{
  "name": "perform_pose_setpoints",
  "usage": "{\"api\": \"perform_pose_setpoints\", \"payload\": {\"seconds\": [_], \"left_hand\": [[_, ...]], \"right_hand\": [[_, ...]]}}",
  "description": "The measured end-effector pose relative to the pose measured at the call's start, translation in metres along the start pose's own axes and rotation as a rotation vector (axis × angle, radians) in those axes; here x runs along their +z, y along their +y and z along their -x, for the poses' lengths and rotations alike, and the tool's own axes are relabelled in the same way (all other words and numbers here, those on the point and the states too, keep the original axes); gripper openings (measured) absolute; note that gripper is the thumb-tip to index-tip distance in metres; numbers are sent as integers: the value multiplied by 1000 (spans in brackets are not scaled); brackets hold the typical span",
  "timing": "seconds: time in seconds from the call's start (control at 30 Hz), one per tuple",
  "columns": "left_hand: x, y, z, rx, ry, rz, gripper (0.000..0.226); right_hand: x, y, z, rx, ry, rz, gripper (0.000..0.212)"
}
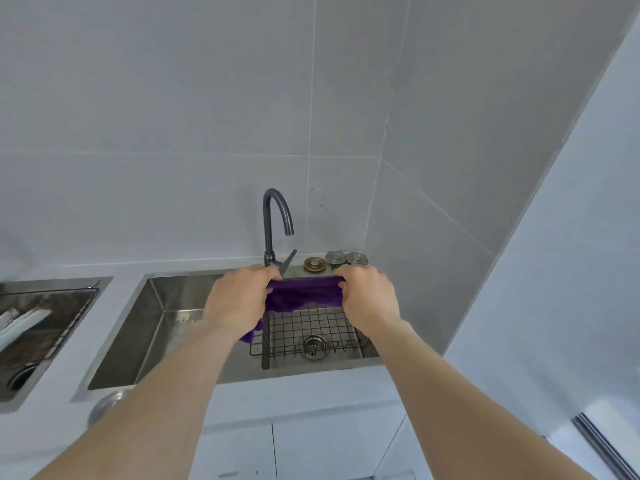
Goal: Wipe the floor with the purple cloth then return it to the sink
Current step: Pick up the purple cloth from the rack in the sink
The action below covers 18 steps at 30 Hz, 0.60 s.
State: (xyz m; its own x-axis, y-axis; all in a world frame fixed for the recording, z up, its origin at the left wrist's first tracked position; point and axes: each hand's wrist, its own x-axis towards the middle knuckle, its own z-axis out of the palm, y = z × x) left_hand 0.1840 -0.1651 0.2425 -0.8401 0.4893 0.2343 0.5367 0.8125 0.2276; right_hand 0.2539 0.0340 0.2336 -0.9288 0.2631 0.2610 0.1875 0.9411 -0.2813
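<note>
Gripping the purple cloth (304,294) stretched between them over the sink (152,327) and its wire rack (311,332), the left hand (239,299) and right hand (369,299) suggest either fetching or returning it; the floor is unseen, so I cannot tell which.
</note>
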Motion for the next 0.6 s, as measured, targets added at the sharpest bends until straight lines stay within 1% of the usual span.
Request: {"api": "perform_pose_setpoints", "payload": {"seconds": [0.13,0.27,0.43,0.6], "left_hand": [[-27,12,39,14,9,13,26],[-37,22,67,13,24,14,25],[-34,40,101,5,2,6,24],[-19,62,132,-4,-6,-17,23]], "right_hand": [[-28,-14,41,-14,28,-4,28],[-45,-19,75,-8,42,-7,25],[-52,-8,117,-30,14,-32,27],[-48,15,155,-32,36,-58,27]]}}
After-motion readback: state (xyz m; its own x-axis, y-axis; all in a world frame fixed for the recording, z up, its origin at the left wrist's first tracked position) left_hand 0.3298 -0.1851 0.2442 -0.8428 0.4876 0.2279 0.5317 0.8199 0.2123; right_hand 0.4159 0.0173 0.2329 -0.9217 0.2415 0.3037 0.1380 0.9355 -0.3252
